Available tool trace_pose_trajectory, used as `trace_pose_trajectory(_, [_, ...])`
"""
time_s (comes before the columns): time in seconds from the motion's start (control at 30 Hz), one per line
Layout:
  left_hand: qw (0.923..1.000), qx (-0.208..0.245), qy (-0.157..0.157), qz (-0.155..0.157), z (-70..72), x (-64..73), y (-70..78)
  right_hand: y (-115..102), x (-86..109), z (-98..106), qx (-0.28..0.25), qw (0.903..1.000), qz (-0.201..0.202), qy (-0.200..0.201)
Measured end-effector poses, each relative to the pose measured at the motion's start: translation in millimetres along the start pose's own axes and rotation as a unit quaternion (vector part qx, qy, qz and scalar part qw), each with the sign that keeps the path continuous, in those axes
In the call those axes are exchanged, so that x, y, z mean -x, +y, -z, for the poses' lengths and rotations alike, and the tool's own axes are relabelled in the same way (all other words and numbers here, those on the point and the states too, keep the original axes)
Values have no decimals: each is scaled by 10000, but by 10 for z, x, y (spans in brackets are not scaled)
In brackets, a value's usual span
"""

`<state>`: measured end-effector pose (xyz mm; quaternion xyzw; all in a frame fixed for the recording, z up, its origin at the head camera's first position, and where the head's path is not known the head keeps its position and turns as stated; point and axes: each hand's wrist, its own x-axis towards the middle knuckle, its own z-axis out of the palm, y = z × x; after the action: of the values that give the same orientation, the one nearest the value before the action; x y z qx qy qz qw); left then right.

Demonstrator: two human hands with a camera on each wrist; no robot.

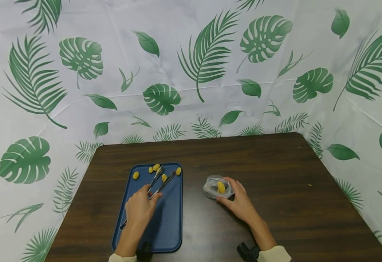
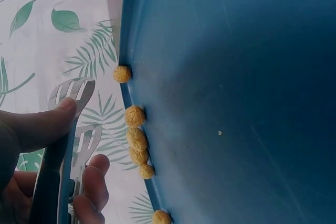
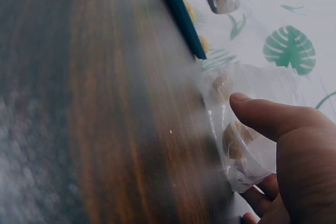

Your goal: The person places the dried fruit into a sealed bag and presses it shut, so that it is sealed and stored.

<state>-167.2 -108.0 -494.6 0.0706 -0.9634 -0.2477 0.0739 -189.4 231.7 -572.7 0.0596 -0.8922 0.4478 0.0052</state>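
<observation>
My left hand (image 1: 140,209) grips metal tongs (image 1: 165,183) with dark handles, their fork-like slotted ends (image 2: 79,94) spread apart over the blue tray's far part. Nothing shows between those ends in the left wrist view. Several wrinkled yellow-brown balls (image 1: 136,175) lie along the far end of the blue tray (image 1: 164,231). To the tray's right, my right hand (image 1: 241,205) holds a clear plastic bag (image 1: 210,190) by its side, thumb on the near part. The bag's mouth faces up, and a ball (image 1: 221,187) shows within; the right wrist view shows brownish pieces (image 3: 236,139) through the plastic.
The dark wooden table (image 1: 292,174) carries the tray on its left. A small pale crumb (image 1: 310,185) lies right of the bag. Behind the table hangs a white cloth (image 1: 174,69) printed with green leaves.
</observation>
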Motion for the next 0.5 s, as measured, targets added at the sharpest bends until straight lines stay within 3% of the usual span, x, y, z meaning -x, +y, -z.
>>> trace_pose_trajectory(0.5, [9994,-322,-108,25,-29,-54,-69,-4,-1,4,22,10000,-43,-66])
